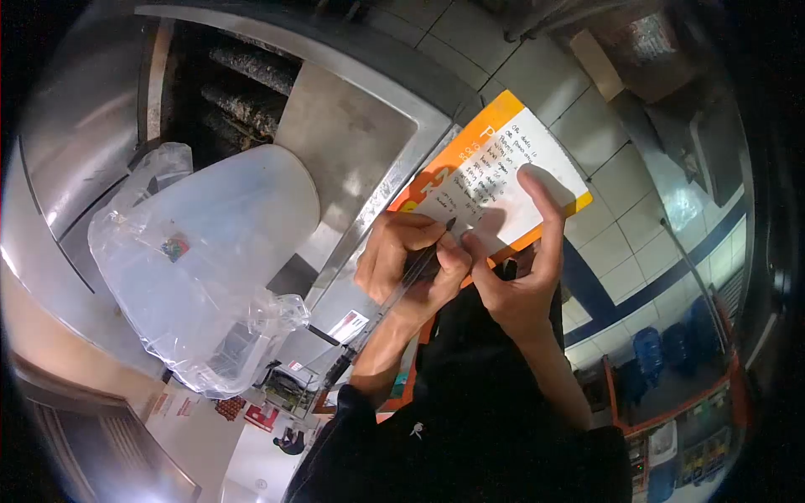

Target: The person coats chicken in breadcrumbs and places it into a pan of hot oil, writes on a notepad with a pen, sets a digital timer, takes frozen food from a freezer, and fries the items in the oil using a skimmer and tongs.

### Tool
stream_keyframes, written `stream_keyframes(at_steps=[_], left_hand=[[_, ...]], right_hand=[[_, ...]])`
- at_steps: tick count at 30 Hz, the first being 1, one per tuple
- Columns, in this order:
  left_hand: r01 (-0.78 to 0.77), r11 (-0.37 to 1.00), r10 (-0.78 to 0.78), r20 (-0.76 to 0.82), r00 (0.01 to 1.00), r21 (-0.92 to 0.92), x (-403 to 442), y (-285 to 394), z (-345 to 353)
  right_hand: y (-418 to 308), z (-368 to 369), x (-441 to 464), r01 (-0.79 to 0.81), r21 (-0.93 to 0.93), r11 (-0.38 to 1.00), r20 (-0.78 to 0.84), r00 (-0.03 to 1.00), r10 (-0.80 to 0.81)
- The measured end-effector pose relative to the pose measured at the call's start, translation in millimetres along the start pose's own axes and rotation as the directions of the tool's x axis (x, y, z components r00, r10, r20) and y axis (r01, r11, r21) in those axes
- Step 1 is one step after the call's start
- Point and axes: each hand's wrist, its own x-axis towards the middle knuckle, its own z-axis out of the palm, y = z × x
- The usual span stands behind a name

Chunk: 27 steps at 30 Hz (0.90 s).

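My left hand [402, 260] is closed around a slim, clear pen [429, 256], its dark tip at the lower part of a handwritten page. The white page [511, 210], filled with lines of dark writing, lies on an orange card or pad [449, 155] with white lettering. My right hand [524, 293] grips the pad's near side, with one finger stretched along the page and the thumb near the pen tip. Some of its fingers are hidden underneath. The pad is tilted and held up beside the steel counter's edge.
Left of my hands, a large translucent plastic container [226, 226] in a clear bag stands on the steel counter [352, 126]. Behind it are dark, crusted rollers or bars [243, 88]. A tiled floor [625, 210], blue bottles [650, 352] and an orange-framed rack [612, 394] lie to the right.
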Motion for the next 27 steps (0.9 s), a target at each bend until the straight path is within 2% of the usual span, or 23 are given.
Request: stream_keyframes(at_steps=[3, 6, 9, 13, 15, 16, 18, 20, 21, 22, 24, 25, 26, 27], left_hand=[[-0.001, 1.000, 0.001, 0.016, 1.000, -0.013, 1, -1, -1], [0.047, 0.998, -0.046, 0.008, 0.999, -0.045, -1, -3, -1], [0.024, 0.999, -0.022, 0.029, 0.999, -0.044, 0, -4, -2], [0.013, 0.998, -0.010, 0.059, 0.998, -0.054, -4, -4, -7], [0.036, 0.966, -0.058, -0.080, 0.995, -0.256, -8, -5, -8], [0.033, 0.964, -0.060, -0.094, 0.994, -0.262, -5, -1, -13], [-0.084, 0.977, 0.092, 0.030, 0.995, -0.195, 0, -2, -33], [-0.037, 0.986, 0.004, 0.202, 0.979, 0.160, 3, 12, -48], [-0.050, 0.957, -0.020, 0.239, 0.971, 0.287, 5, 21, -52], [-0.053, 0.953, -0.005, 0.191, 0.982, 0.297, 5, 25, -55], [-0.071, 0.930, -0.033, 0.271, 0.962, 0.362, 0, 23, -61], [-0.099, 0.914, -0.013, 0.275, 0.961, 0.393, 0, 25, -65], [-0.086, 0.909, -0.005, 0.216, 0.976, 0.407, -2, 25, -67], [-0.136, 0.900, 0.039, 0.235, 0.971, 0.413, -3, 25, -69]], right_hand=[[0, 0, 0, -0.055, 0.045, 0.997, 0.001, 0.998, 0.055], [3, -1, -1, -0.015, -0.026, 1.000, 0.015, 1.000, 0.016], [4, 0, -1, -0.011, 0.049, 0.999, 0.003, 1.000, 0.011], [5, -2, -1, 0.023, -0.006, 1.000, 0.023, 0.999, -0.023], [6, -4, -1, 0.032, -0.016, 0.999, 0.038, 0.999, -0.031], [6, -5, -3, 0.029, -0.029, 0.999, 0.062, 0.998, -0.028], [4, -5, -7, 0.045, -0.037, 0.998, 0.105, 0.994, -0.041], [2, -3, -9, 0.144, -0.083, 0.986, 0.156, 0.979, -0.130], [1, -3, -10, 0.219, -0.110, 0.970, 0.193, 0.962, -0.195], [-1, -3, -10, 0.293, -0.131, 0.947, 0.229, 0.938, -0.258], [-20, -2, -17, -0.024, 0.075, 0.997, 0.168, 0.986, 0.011], [-14, -6, -15, 0.055, 0.090, 0.994, 0.207, 0.976, -0.073], [-16, -8, -14, 0.062, 0.091, 0.994, 0.201, 0.976, -0.080], [-20, -9, -13, 0.085, 0.063, 0.994, 0.207, 0.974, -0.097]])
